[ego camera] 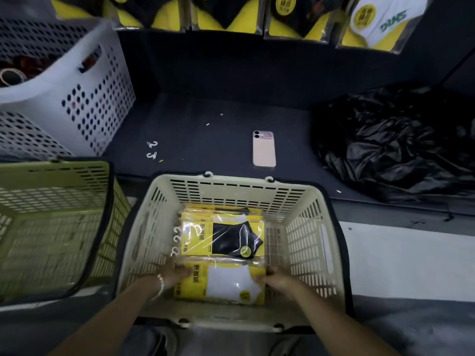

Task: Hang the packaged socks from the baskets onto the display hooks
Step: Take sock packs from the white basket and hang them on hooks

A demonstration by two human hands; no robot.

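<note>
Sock packs (223, 237) in basket (239, 191), gripped between left hand (180, 273), right hand (279, 280) fingers (269, 271)

1. My only camera rides on my head, wide-angle, aimed forward and steeply down.
2. It looks close into the cream basket (236, 181) holding sock packs (223, 237); the dark shelf (205, 145) and hanging packs (290, 16) sit farther, toward the top edge.

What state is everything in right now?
Beige plastic basket: holds stacked sock packs.
White-sock pack in yellow wrapper: flat, held at both sides.
Left hand: grips pack's left edge.
Right hand: grips pack's right edge.
Pink smartphone: lying face down.
Black plastic bag: crumpled.
</note>
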